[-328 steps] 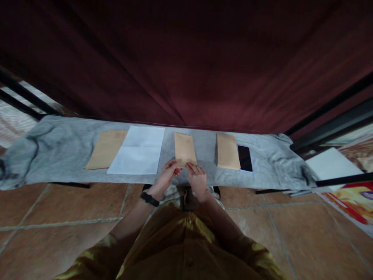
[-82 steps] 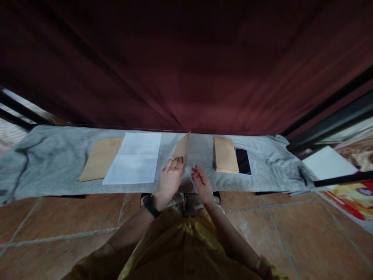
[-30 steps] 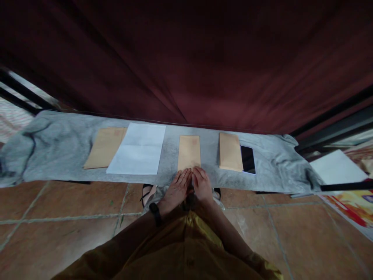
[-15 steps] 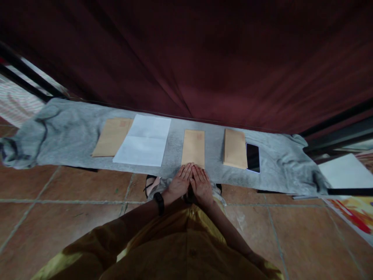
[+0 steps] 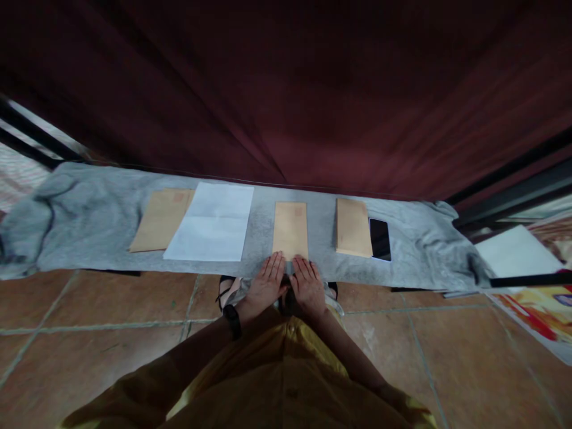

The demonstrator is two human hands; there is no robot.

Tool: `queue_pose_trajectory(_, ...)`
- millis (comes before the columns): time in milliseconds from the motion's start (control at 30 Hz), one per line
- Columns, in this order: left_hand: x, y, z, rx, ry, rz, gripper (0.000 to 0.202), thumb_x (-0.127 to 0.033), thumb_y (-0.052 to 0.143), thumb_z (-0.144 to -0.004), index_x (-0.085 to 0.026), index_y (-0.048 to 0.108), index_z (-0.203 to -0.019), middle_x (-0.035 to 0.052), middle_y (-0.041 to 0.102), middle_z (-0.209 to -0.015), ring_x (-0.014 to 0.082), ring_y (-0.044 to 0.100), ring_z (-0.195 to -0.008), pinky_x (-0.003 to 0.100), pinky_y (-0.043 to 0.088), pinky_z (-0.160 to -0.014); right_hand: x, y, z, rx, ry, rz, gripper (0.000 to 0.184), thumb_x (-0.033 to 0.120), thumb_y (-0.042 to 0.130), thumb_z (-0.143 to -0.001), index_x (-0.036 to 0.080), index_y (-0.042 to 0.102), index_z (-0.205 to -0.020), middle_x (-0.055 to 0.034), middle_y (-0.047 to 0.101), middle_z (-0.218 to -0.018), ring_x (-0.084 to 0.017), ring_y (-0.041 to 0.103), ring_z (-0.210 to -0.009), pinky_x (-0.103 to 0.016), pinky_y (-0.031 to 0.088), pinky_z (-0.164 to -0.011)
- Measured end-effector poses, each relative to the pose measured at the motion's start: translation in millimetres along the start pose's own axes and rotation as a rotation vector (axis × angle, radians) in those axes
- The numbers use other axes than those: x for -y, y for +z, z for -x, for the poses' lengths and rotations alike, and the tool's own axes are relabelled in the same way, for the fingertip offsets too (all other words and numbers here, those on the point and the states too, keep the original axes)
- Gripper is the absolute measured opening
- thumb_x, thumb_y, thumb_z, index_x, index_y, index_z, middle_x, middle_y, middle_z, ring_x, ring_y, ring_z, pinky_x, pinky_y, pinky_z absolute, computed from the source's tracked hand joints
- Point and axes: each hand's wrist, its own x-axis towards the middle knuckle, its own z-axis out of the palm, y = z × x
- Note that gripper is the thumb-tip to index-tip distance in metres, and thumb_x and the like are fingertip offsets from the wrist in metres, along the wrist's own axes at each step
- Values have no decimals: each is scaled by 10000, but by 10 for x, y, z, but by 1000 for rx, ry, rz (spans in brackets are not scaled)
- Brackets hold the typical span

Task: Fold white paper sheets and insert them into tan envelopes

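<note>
A brown paper envelope [image 5: 290,229] lies flat in front of me on the grey cloth, a small printed mark at its far right corner. My left hand [image 5: 267,280] rests with stretched fingers on its near left end. On the near right end lie the flat, extended fingers of my right hand [image 5: 307,286]. The two hands are slightly apart, palms down. To the left, white paper sheets [image 5: 212,223] overlap a pile of brown envelopes [image 5: 161,220]. A stack of brown envelopes [image 5: 353,226] sits on the right, beside a dark-screened phone [image 5: 380,239].
Grey cloth [image 5: 102,208] covers the narrow bench, bunched at both ends. Behind it hangs a dark red curtain [image 5: 286,107]. Black metal bars [image 5: 513,190] stand at the right, with papers and a colourful printed sheet [image 5: 540,319] low down. Tiled floor [image 5: 134,357] lies below.
My hands have moved apart from each other, the left one to the left, both still on the envelope's near end. The whole view has shifted slightly.
</note>
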Motion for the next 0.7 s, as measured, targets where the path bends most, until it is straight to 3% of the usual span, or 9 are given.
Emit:
queue_pose_trajectory(333,64,-63,90,-33,-49,-13,734,-411,513,-971,27,348,-1537,269,296,-1624,337,223,-1549,497,252,-1259,-103,-22,43,-15,42,28,506,284,394,-1063,124,428,-1541,-125,481,-1567,-245,423,-1457,-458,264,-1231)
queue_pose_trajectory(700,85,-101,45,-108,-124,27,655,-450,495,-987,-1,496,-1463,269,459,-1534,333,395,-1480,474,347,-1209,-195,-37,76,-25,107,58,497,295,414,-1059,120,458,-1522,-115,495,-1559,-263,454,-1433,-465,273,-1228)
